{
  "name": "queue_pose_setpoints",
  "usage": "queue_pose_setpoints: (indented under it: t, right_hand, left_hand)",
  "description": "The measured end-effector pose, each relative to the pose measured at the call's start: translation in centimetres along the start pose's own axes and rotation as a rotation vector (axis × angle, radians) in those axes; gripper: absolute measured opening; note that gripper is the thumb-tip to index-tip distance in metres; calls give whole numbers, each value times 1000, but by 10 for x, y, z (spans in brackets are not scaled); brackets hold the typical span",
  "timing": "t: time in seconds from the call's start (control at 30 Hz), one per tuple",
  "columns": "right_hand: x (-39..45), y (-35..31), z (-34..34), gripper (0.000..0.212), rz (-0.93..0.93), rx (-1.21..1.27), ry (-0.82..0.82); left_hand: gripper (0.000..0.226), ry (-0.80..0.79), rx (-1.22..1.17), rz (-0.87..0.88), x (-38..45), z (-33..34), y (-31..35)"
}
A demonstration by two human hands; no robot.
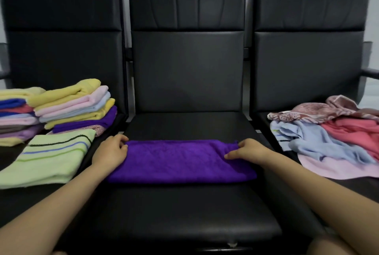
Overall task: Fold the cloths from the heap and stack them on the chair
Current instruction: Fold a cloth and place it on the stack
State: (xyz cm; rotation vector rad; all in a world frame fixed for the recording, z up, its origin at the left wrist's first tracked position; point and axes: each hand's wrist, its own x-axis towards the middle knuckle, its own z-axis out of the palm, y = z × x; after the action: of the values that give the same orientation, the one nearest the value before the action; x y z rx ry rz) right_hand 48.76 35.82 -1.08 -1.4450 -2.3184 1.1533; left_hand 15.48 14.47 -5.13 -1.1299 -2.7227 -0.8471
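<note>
Seats: I see three black chairs against a pale wall.
Purple cloth (180,161): folded across the middle seat (184,213).
Left hand (110,150): pinches its left end.
Right hand (246,150): pinches its right end.
Stacks (67,105): left seat.
Heap (332,138): right seat.

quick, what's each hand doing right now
Left hand: fingers curled on the left end of the purple cloth.
Right hand: pinches the cloth's right end.

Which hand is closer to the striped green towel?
Left. The left hand grips the purple cloth's left end, right beside the striped green towel. The right hand grips the cloth's far end, farther away.
</note>
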Motion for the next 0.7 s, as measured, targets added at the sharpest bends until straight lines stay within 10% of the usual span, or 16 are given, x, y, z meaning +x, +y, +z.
queue_pose_setpoints:
  t: [0.17, 0.43, 0.6, 0.7]
  right_hand:
    - [1, -16, 7, 17, 84, 400, 0]
    - [3, -65, 36, 39, 149, 847, 66]
    - [-6, -115, 78, 19, 53, 838, -30]
    - [-7, -141, 110, 41, -49, 736, -31]
  left_hand:
    - [25, -24, -86, -45, -9, -8, -2]
    - [23, -57, -145, -80, -25, -16, -3]
    - [15, -107, -235, -129, -36, -25, -3]
    - [14, -111, -344, -188, -40, -30, -5]
